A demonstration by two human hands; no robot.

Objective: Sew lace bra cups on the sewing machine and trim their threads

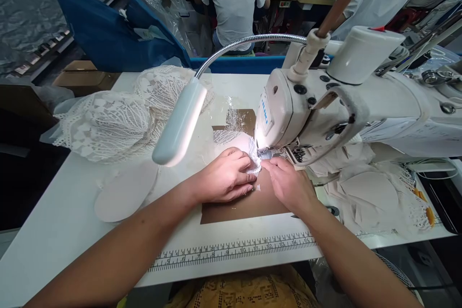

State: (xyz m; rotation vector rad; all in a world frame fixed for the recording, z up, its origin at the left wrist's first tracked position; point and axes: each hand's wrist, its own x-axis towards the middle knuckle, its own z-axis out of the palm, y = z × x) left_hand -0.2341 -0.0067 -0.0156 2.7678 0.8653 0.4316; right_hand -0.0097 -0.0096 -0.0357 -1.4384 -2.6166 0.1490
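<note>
A small white lace piece (254, 155) lies under the needle area of a white sewing machine (281, 106), lit by its lamp. My left hand (229, 175) rests on the left edge of the lace, fingers bent and pressed together on it. From the other side, my right hand (288, 183) reaches close to the presser foot, thumb and index finger closed at the lace's right edge. The contact between those fingertips and the lace is partly hidden. Behind my left hand, a pale cup-shaped piece with lace (231, 138) spreads over the machine bed. Beneath both hands is a brown plate (231, 211).
Lace cups (108, 120) are heaped at left, near a smooth oval pad (124, 192). A lamp (180, 125) on a bent metal neck hangs over the table. Pale cut pieces (368, 192) lie at right. A ruler strip (231, 250) runs along the front. A person (233, 5) sits beyond.
</note>
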